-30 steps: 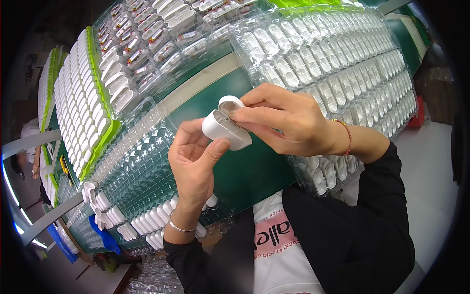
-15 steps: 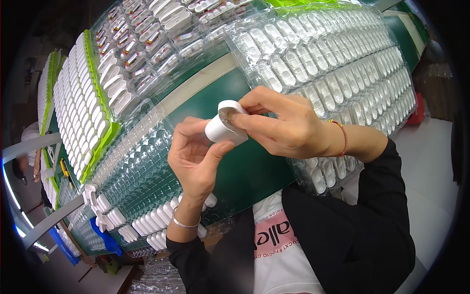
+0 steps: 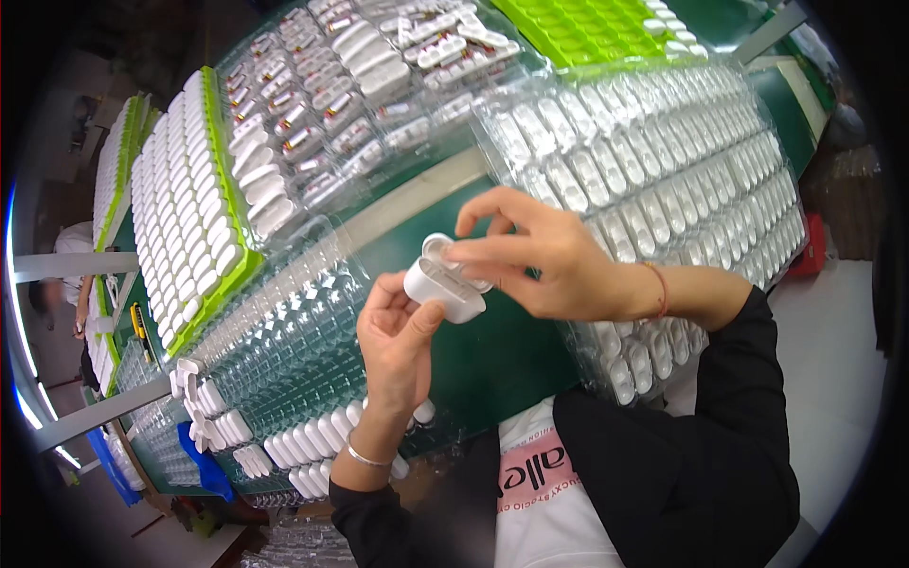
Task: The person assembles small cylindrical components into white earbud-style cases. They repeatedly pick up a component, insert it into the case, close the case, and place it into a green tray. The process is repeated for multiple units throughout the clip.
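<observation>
My left hand [image 3: 393, 336] is closed round a small white earbud charging case [image 3: 440, 292], thumb on its near side and fingers behind it. The case is tilted, with its rounded lid [image 3: 436, 248] raised and the inside partly visible. My right hand [image 3: 540, 251] reaches in from the right, its fingers bent and their tips at the lid and the open mouth of the case. The right thumb is mostly hidden, and what lies under those fingertips is hard to make out.
A clear blister tray [image 3: 653, 161] of white shells lies right, another tray [image 3: 331, 85] of shells with small parts at the back. Green trays stand at left [image 3: 248, 270] and far back [image 3: 578, 33]. White cases [image 3: 317, 437] sit near left on empty clear trays [image 3: 275, 331].
The case has turned in my left hand so its opening shows more. My right fingers have shifted at the lid, the index finger lifting and curling. The whole view has moved slightly.
</observation>
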Available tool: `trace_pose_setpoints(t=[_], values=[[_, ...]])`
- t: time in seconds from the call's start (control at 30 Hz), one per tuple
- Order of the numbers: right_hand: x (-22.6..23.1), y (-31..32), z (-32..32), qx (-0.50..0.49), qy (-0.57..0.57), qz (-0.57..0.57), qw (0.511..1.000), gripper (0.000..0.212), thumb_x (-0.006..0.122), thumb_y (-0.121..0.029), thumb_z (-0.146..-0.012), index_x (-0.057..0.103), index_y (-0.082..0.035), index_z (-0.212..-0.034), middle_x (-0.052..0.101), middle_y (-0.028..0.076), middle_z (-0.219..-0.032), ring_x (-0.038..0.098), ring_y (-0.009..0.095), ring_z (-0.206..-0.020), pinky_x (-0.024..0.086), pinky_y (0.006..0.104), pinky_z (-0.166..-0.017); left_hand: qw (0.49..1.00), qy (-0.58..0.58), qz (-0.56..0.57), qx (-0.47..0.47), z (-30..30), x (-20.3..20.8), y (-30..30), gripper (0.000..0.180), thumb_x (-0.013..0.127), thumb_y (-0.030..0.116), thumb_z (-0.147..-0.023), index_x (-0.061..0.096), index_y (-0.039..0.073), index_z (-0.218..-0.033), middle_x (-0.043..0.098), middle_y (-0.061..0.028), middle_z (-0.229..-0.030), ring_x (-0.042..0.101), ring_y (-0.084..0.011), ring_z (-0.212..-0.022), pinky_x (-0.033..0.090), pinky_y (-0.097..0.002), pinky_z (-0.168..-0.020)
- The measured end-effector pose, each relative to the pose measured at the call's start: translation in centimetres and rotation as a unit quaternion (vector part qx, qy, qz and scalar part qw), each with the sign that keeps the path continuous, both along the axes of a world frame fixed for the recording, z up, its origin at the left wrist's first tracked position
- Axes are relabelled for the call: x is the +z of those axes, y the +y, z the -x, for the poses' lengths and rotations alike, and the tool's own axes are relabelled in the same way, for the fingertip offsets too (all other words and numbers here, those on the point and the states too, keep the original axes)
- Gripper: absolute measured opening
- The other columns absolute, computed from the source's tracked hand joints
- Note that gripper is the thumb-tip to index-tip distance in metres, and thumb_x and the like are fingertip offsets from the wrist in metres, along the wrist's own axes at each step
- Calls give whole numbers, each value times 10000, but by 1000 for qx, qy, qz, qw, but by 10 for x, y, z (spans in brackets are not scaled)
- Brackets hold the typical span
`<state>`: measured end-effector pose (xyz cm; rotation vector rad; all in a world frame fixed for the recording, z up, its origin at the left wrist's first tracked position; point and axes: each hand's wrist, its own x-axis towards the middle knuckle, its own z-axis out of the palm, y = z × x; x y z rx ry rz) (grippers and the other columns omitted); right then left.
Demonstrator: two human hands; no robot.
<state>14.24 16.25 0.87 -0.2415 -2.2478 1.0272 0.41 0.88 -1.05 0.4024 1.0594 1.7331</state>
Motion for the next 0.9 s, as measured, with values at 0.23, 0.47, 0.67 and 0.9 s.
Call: trace_pose_setpoints(t=[0.23,0.47,0.67,0.9], values=[[21,-12,27,112,-104,163,975,248,709,-73,-818,672,-11,-1055,661,139,-840,633,249,-650,486,323,-587,995,86,5,41,11,6,-12,296,640,33,-912,506,-5,-1173,604,-109,-1159,601,-173,-1064,491,-339,-949],[-4,92,104,-22,-35,-180,983,143,652,-85,-800,704,-52,-929,673,121,-901,613,333,-866,494,432,-774,971,214,72,73,17,20,-49,260,565,-26,-931,527,-37,-1188,568,-121,-1186,587,-183,-1085,530,-322,-911],[-19,137,131,-31,-126,-232,964,118,641,-103,-833,713,-25,-886,687,125,-906,627,340,-891,490,426,-801,925,311,86,201,12,20,-101,179,544,-66,-927,576,-22,-1098,598,-106,-1095,614,-147,-974,536,-256,-757],[-26,141,144,-48,-170,-325,929,153,626,-19,-704,703,-50,-834,673,94,-881,611,310,-919,527,427,-750,870,339,163,318,22,14,-142,159,529,-56,-940,570,-19,-1089,627,-96,-1013,622,-138,-898,517,-235,-701]])
